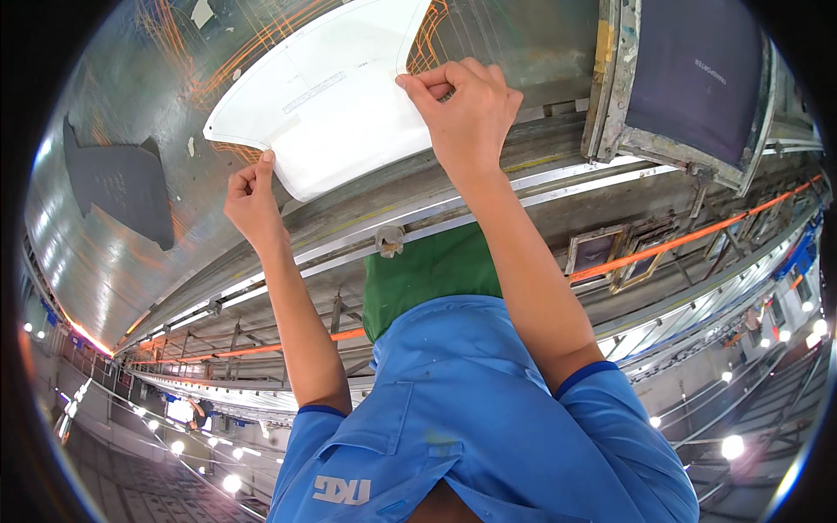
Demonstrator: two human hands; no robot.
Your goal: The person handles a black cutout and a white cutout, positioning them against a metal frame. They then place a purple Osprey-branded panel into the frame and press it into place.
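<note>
Pinching a white, fan-shaped fabric panel point(327, 96) at 2 points, a person in a blue short-sleeved shirt point(462, 418) holds it over a long, shiny metal surface point(131, 235). The left hand point(253, 196) has thumb and forefinger pressed together on the panel's lower corner; the right hand point(466, 109) has its fingers curled and its grip closed on the panel's straight side edge. Taking the piece at 2 well-separated spots appears to keep it taut and flat, probably so it can be squared to the orange guide marks point(427, 39) that show just beyond the right grip and under the panel's edges. A green cloth point(427, 275) hangs below the hands, between the shirt and the surface's railed edge. Well out to the side of the left grip lies a dark grey cut piece point(122, 183), flat on the same surface and clear of the white one. Beyond the right grip, a framed printing screen with dark mesh point(689, 83) rests at the rail, close enough to hem in that side. Smaller frames point(610, 253) and an orange strip point(689, 235) follow the rail farther off.
</note>
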